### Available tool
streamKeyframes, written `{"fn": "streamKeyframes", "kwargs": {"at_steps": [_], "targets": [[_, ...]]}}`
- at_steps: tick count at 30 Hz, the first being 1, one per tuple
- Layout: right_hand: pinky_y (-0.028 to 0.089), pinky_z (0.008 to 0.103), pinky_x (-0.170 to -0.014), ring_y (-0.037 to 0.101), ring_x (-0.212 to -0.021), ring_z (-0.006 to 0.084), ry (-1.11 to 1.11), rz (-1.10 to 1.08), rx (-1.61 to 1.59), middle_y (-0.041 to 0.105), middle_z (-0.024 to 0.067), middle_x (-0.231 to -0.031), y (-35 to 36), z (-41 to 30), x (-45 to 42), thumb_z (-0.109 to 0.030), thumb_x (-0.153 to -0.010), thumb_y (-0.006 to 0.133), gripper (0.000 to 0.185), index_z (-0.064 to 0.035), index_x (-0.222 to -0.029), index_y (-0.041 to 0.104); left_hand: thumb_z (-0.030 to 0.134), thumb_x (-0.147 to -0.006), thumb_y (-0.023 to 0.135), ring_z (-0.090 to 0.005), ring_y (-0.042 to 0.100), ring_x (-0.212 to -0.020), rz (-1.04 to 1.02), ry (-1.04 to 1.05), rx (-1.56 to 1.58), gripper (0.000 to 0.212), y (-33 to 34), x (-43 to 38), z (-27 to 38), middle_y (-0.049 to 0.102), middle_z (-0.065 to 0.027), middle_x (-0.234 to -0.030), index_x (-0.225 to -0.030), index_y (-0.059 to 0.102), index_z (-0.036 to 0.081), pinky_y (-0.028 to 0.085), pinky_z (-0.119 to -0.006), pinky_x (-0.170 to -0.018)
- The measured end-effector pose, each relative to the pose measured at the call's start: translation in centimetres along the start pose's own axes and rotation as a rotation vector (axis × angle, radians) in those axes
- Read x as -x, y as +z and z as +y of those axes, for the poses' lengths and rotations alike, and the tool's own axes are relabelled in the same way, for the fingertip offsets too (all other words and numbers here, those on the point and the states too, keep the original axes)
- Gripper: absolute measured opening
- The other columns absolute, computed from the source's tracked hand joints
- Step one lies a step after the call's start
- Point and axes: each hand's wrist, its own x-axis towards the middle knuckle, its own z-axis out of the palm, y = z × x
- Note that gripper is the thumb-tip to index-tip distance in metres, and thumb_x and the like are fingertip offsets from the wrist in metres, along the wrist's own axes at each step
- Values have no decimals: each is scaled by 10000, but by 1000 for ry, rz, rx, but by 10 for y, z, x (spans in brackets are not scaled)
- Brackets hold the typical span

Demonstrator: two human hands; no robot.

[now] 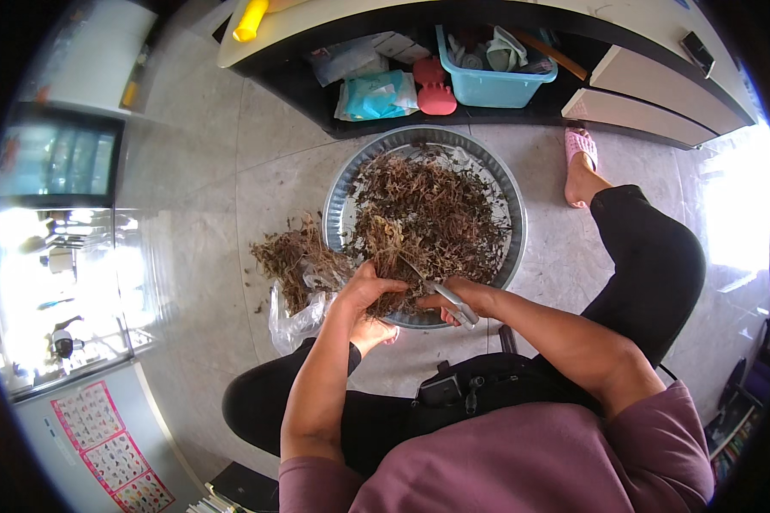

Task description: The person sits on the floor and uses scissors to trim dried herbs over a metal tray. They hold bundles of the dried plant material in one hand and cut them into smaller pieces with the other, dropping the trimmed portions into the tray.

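Note:
A round metal basin [521,224] sits on the floor in front of me, holding a heap of cut dried herbs [436,205]. Over its near left side, my left hand [373,288] grips a bunch of dried stalks [385,240]. My right hand [459,298] holds scissors with pale grey handles [452,298]; their blades reach into the bunch beside my left fingers. Left of the basin, more dried plants [295,256] spill from a clear plastic bag [292,320]. The blade tips are partly hidden among the stalks.
Beyond the basin stands a low cabinet [333,125] with a blue plastic tub [497,86], a blue packet [375,96] and a red plastic item [436,96] on its shelf. A phone [697,52] and a yellow object [250,20] lie on top. My foot in a pink slipper [579,146] is at right.

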Motion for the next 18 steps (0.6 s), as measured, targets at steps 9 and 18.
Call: {"fn": "streamKeyframes", "kwargs": {"at_steps": [9, 18], "targets": [[515, 314, -402, 598, -428, 166, -103, 161, 90, 616, 95, -540, 5, -1, 9, -425, -847, 715, 501, 41, -671, 672, 14, -706, 815, -231, 679, -896, 70, 37, 167, 559, 0, 3, 5, 677, -137, -1042, -1191, 542, -47, 560, -332, -790], [536, 325, -435, 630, -443, 187, -89, 155, 170, 633, 104, -537, 9, 6, 12, -456, -872, 675, 552, 42, -635, 659, 5, -706, 815, -221, 685, -856, 44, 13, 132, 519, -8, -3, -1, 683, -131, -1012, -1157, 564, -42, 560, -326, -770]]}}
